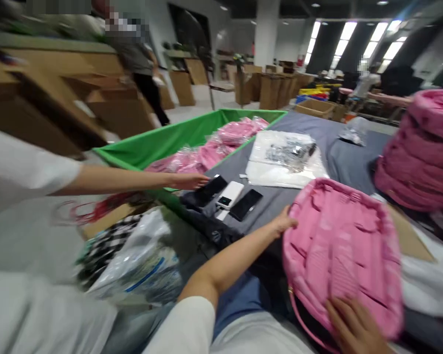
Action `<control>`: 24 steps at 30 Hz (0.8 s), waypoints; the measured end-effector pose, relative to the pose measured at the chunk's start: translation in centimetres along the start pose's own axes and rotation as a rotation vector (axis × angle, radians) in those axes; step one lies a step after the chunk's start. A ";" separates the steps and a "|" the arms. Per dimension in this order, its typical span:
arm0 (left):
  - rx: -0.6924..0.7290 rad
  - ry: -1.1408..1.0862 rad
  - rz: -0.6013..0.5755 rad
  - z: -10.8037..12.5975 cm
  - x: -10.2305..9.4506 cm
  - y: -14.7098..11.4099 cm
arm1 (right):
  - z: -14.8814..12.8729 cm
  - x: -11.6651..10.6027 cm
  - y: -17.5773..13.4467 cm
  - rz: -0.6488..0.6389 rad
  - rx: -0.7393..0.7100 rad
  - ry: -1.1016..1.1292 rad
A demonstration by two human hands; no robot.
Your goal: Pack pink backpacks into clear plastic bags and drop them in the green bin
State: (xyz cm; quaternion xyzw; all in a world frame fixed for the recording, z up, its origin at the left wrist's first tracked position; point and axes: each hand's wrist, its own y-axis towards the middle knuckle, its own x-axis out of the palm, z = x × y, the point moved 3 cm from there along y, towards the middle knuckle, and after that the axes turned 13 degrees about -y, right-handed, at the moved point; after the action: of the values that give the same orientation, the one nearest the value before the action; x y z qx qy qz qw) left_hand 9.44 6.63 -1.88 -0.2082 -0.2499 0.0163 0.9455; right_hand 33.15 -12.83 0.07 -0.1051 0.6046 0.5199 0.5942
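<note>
A pink backpack [339, 246] is tilted toward me over my lap, its padded panel and straps facing up. My left hand [286, 222] is closed on its left edge. At its lower edge, my right hand [354, 322] lies with fingers over the pink panel; the thumb is hidden and the fingers are slightly blurred. Left of the backpack on the grey cloth are a white power bank [230, 194] with a lit display, a black phone [246, 204] and another dark phone [211, 190]. A co-worker's hand [194, 181] reaches to that second phone.
A green-edged bin [162, 140] holds several wrapped pink bags. White plastic bags [266, 160] lie farther back on the grey-covered table [335, 129]. At right rises a stack of pink backpacks [421, 152]. A full plastic bag [143, 265] sits low left; a person [140, 59] stands behind.
</note>
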 end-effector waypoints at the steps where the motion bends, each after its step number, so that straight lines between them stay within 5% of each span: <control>1: 0.009 0.019 0.000 -0.2 -0.5 -0.5 | -1.2 -0.5 -0.1 -0.021 0.009 -0.029; 4: 0.047 0.064 0.008 -0.3 -2.7 -1.6 | -1.0 -2.4 1.7 -0.208 0.064 0.097; 8: 0.131 0.125 0.068 -0.2 -6.8 -2.8 | 4.2 -4.1 5.0 -0.275 0.186 0.219; 11: 0.202 0.185 0.072 -0.9 -9.6 -3.3 | 6.0 0.1 7.2 -0.320 0.216 0.207; 15: 0.442 0.603 0.091 -1.3 -11.6 -4.1 | 3.7 9.1 8.8 -0.492 0.140 0.194; 18: 0.797 1.107 0.180 -0.1 -9.7 -5.2 | 2.2 12.0 8.4 -0.445 0.107 0.189; 20: 0.987 1.327 0.091 0.8 -6.3 -5.0 | 2.0 12.1 8.0 -0.389 0.090 0.188; 22: 0.992 1.414 -0.095 1.4 -2.3 -3.2 | 2.4 11.4 7.7 -0.365 0.103 0.218; 24: 0.816 1.428 -0.228 1.6 0.8 -0.3 | 3.4 10.5 7.8 -0.340 0.178 0.325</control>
State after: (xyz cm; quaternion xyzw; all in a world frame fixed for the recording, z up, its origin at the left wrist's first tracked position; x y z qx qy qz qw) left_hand 9.35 7.09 -0.12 0.2174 0.4164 -0.1265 0.8737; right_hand 26.53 -1.69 -3.87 -0.2350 0.7092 0.3336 0.5749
